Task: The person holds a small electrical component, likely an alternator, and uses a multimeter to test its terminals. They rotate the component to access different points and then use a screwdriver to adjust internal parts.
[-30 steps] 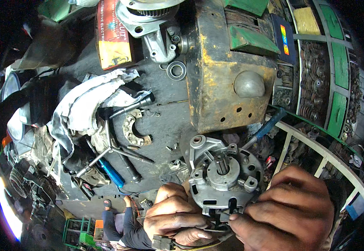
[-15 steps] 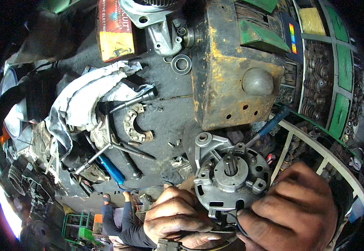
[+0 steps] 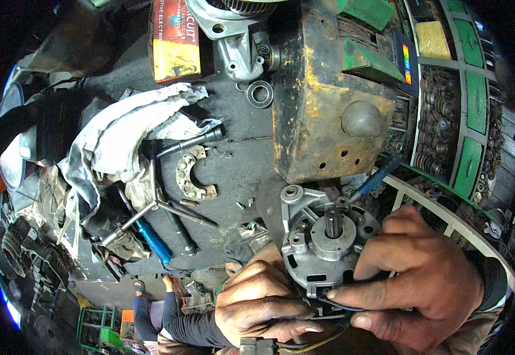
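A grey round alternator housing [image 3: 310, 269] with a splined shaft [image 3: 332, 225] sits at the lower right, its shaft upward. My left hand [image 3: 263, 302] curls round its lower left side, thumb stretched along the lower edge. My right hand [image 3: 423, 281] bends over the right side. Its index fingertip presses at the lower rim, on a dark wire [image 3: 347, 306], and the thumb lies just below. A rectangular connector plug [image 3: 258, 345] with yellowish wires hangs below my left hand. The fingers hide part of the rim and whatever lies under it.
Behind the housing stands a worn metal block [image 3: 328, 130]. On the dark bench lie a three-armed wrench [image 3: 154, 204], a blue-handled tool [image 3: 154, 241], a curved metal part [image 3: 186, 174], a bearing ring [image 3: 260, 94] and a white rag [image 3: 115, 139]. A person's legs [image 3: 142, 313] show at lower left.
My right hand has opened out from a tighter curl, its index finger now extended onto the wire at the rim. The housing has tilted slightly, and the whole view has shifted a little.
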Tool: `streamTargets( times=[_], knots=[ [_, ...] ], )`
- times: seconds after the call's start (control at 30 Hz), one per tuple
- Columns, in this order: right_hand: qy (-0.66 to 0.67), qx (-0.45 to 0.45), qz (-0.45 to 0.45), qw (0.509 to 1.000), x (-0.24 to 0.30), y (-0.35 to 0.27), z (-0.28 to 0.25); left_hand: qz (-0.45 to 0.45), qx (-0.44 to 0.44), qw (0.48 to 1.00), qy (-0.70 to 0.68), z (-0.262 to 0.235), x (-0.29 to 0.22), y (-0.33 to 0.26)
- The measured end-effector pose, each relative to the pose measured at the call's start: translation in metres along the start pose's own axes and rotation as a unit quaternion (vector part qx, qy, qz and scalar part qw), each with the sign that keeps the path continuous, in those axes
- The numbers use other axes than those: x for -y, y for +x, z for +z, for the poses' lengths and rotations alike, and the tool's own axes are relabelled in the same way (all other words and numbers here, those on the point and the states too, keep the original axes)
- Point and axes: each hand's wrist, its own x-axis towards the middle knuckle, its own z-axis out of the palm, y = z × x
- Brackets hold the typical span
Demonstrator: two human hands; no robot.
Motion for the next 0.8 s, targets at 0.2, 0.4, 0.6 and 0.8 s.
streamTargets(
  times=[0.2,0.4,0.6,0.8],
  knots=[
    [-0.001,0.040,-0.016,0.999,0.001,0.003,-0.010,0.000,-0.005,1.000,0.030,0.000,0.003,0.001],
    [-0.100,-0.043,-0.045,0.993,0.012,0.006,0.009,-0.005,-0.051,0.998,0.041,0.006,-0.001,0.004],
    [-0.076,0.069,0.095,0.990,0.036,0.020,-0.007,-0.025,0.001,0.998,0.056,0.000,-0.007,0.007],
    [-0.107,-0.006,0.039,0.993,0.035,0.011,0.004,-0.034,0.017,0.999,0.026,-0.002,-0.010,0.011]
  ],
)
